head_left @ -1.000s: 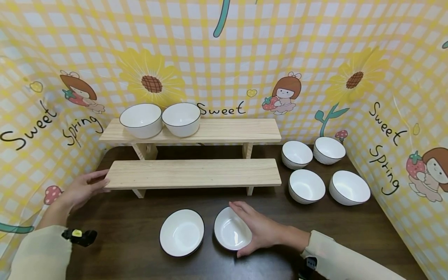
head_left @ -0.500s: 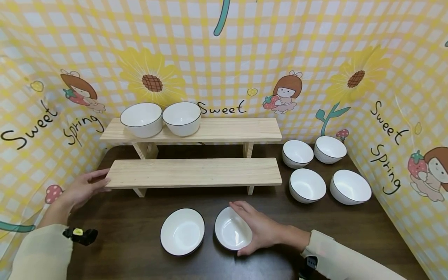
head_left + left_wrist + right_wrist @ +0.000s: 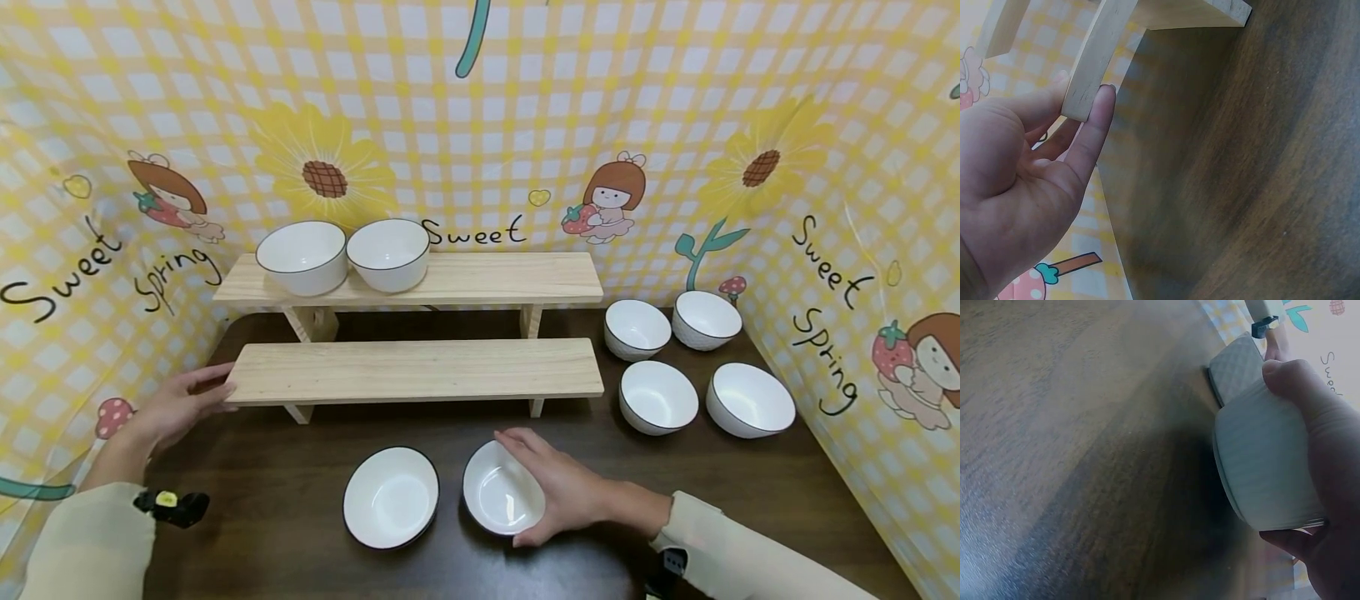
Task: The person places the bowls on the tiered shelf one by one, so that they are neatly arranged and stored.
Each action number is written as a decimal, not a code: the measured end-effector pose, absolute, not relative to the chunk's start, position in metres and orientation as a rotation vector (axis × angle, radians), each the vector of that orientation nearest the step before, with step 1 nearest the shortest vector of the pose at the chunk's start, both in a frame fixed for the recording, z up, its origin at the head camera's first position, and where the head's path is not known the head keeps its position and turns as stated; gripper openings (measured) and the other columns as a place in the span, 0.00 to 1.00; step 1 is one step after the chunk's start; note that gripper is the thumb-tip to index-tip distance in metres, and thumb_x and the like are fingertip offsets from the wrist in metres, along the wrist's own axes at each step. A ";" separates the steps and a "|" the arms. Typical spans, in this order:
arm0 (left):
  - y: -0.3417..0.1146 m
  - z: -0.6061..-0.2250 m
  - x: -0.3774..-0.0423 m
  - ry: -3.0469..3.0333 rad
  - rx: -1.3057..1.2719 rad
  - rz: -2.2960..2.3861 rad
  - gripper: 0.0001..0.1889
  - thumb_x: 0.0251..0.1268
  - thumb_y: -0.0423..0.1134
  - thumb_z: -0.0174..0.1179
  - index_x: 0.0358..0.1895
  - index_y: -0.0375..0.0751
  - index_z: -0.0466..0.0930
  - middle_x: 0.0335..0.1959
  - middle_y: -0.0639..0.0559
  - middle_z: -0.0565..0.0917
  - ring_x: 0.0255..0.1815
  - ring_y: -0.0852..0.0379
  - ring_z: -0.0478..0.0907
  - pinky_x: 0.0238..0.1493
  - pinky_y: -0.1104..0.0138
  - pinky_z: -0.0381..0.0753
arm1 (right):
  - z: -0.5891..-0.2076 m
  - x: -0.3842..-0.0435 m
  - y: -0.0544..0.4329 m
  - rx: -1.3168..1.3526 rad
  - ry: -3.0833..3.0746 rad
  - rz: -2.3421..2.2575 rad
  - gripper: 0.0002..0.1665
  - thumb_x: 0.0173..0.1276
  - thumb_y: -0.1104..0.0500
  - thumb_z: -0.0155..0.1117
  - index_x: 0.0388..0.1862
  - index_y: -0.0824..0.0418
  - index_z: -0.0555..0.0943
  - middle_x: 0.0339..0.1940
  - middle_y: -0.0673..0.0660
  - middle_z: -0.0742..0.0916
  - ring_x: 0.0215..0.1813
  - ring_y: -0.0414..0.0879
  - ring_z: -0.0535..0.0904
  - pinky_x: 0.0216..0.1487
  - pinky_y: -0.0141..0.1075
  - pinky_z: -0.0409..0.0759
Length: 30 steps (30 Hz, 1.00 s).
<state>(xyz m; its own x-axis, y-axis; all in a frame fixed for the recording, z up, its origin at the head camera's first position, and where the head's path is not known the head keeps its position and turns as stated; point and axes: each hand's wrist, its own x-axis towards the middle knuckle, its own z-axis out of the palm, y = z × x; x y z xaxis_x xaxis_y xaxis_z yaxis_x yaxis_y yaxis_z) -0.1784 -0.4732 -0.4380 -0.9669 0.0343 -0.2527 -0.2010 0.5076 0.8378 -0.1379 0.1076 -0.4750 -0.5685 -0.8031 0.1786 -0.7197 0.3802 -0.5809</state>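
My left hand (image 3: 176, 406) pinches the left end of the lower board of a two-tier wooden shelf (image 3: 412, 371). In the left wrist view the thumb lies on one face of the board end (image 3: 1088, 94) and fingers on the other. My right hand (image 3: 558, 487) grips a white, dark-rimmed bowl (image 3: 501, 490) by its right side, thumb at the near rim and fingers at the far rim. The right wrist view shows this bowl's ribbed outer wall (image 3: 1266, 462) between thumb and fingers. Just left of it on the table stands another white bowl (image 3: 392, 498).
Two larger white bowls, a left one (image 3: 303, 260) and a right one (image 3: 388, 257), stand on the upper board (image 3: 510, 279). Several white bowls (image 3: 658, 400) are grouped at the right on the dark wooden table (image 3: 285, 533). Checked yellow cloth (image 3: 480, 133) surrounds the back and sides.
My right hand and the bowl in it have shifted slightly to the right. My left hand keeps its hold on the shelf end; the other bowls stay put.
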 end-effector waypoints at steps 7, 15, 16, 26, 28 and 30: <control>-0.474 -0.438 -0.178 2.497 -0.137 1.461 0.34 0.83 0.42 0.49 0.78 0.23 0.48 0.70 0.17 0.58 0.44 0.69 0.81 0.53 0.64 0.87 | -0.467 -0.141 0.111 -1.377 2.495 -0.973 0.74 0.42 0.41 0.87 0.81 0.64 0.56 0.73 0.59 0.66 0.67 0.54 0.73 0.65 0.46 0.79; -0.475 -0.441 -0.178 2.499 -0.121 1.478 0.34 0.83 0.41 0.49 0.78 0.22 0.47 0.70 0.17 0.58 0.44 0.70 0.81 0.52 0.65 0.86 | -0.456 -0.145 0.114 -1.359 2.501 -0.999 0.74 0.42 0.41 0.87 0.81 0.63 0.56 0.73 0.59 0.66 0.65 0.55 0.74 0.62 0.45 0.80; -0.475 -0.440 -0.178 2.499 -0.123 1.474 0.34 0.83 0.41 0.49 0.78 0.22 0.47 0.70 0.16 0.58 0.44 0.69 0.81 0.52 0.65 0.86 | -0.453 -0.146 0.114 -1.353 2.498 -1.004 0.74 0.42 0.42 0.87 0.81 0.63 0.56 0.73 0.59 0.66 0.65 0.54 0.74 0.62 0.45 0.80; -0.474 -0.441 -0.178 2.504 -0.107 1.494 0.34 0.83 0.40 0.49 0.78 0.21 0.47 0.69 0.16 0.58 0.44 0.69 0.81 0.53 0.64 0.86 | -0.429 -0.159 0.117 -1.311 2.490 -1.043 0.73 0.44 0.42 0.87 0.81 0.63 0.56 0.74 0.57 0.66 0.66 0.53 0.73 0.62 0.45 0.81; -0.474 -0.441 -0.178 2.505 -0.100 1.501 0.34 0.83 0.40 0.49 0.77 0.20 0.47 0.69 0.17 0.59 0.44 0.69 0.82 0.53 0.63 0.87 | -0.426 -0.162 0.117 -1.308 2.491 -1.050 0.73 0.43 0.42 0.87 0.81 0.64 0.56 0.74 0.58 0.66 0.67 0.54 0.72 0.62 0.45 0.81; -0.474 -0.441 -0.178 2.508 -0.095 1.506 0.34 0.82 0.40 0.50 0.77 0.19 0.47 0.69 0.17 0.59 0.44 0.69 0.82 0.53 0.63 0.87 | -0.422 -0.164 0.117 -1.315 2.495 -1.055 0.73 0.43 0.43 0.87 0.81 0.65 0.57 0.73 0.58 0.66 0.66 0.54 0.73 0.62 0.46 0.81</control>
